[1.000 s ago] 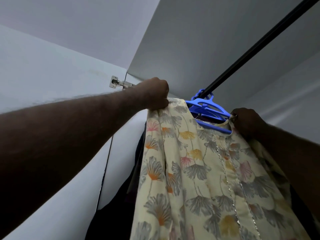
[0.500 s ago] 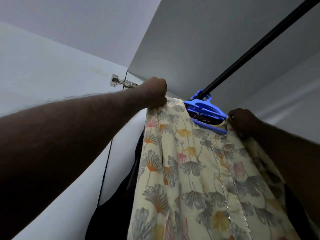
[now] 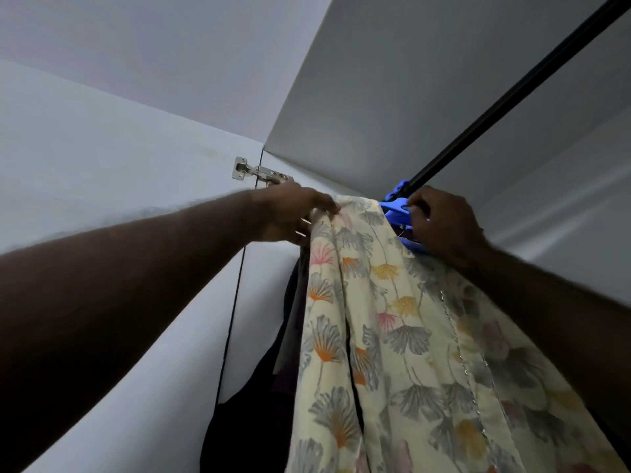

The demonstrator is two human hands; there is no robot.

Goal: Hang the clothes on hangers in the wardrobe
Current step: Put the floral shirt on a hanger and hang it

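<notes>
A cream floral garment (image 3: 392,319) hangs from a blue plastic hanger (image 3: 396,208) whose hook sits on the black wardrobe rail (image 3: 512,93). My left hand (image 3: 297,213) pinches the garment's left shoulder at its top edge. Over on the other side, my right hand (image 3: 440,223) curls round the blue hanger near its neck, just under the rail. Most of the hanger is hidden by the hand and the fabric.
Dark clothes (image 3: 273,387) hang behind and to the left of the floral garment. The wardrobe's open door (image 3: 119,199) with a metal hinge (image 3: 256,172) stands at the left. A grey top panel (image 3: 409,97) lies close above the rail.
My right hand has moved up from the garment's right shoulder to the hanger's neck by the rail. The left hand keeps hold of the left shoulder; its grip has loosened into a pinch.
</notes>
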